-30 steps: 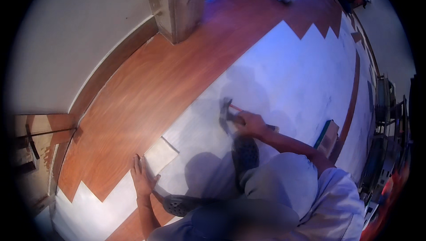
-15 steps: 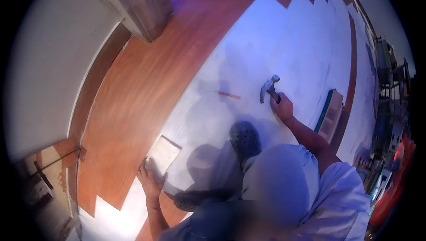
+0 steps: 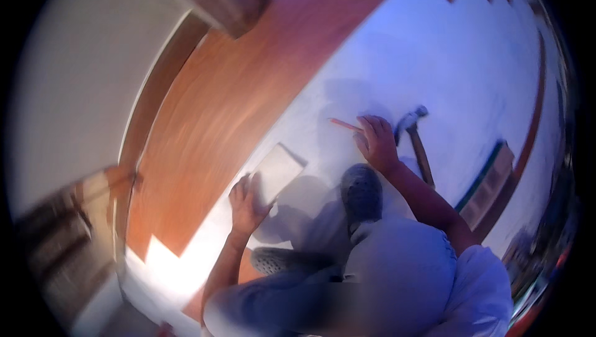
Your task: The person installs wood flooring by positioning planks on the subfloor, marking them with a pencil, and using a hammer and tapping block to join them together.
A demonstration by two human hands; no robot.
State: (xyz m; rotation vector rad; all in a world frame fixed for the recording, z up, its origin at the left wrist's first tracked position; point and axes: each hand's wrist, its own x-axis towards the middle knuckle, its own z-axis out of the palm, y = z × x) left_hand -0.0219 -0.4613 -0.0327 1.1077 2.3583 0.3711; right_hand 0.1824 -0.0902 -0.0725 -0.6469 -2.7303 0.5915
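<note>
My left hand (image 3: 248, 203) rests at the lower-left corner of a pale square tile or board (image 3: 279, 169), fingers spread. My right hand (image 3: 378, 142) has its fingers curled at the end of a thin red pencil (image 3: 343, 124) over the white floor. A claw hammer (image 3: 421, 150) lies just right of it. My dark perforated shoes (image 3: 361, 191) are between and below my hands.
Reddish wood-look flooring (image 3: 223, 101) runs along the left wall (image 3: 93, 88) and a wooden post (image 3: 230, 1), meeting the white floor (image 3: 428, 45) in a zigzag at the far end. A long green-edged piece (image 3: 487, 185) lies at right. Blurred wooden items (image 3: 71, 225) are lower left.
My right hand has let go of the hammer, which now lies down, and moved left onto the pencil. My left hand stays by the pale tile. The whole view has shifted and blurred.
</note>
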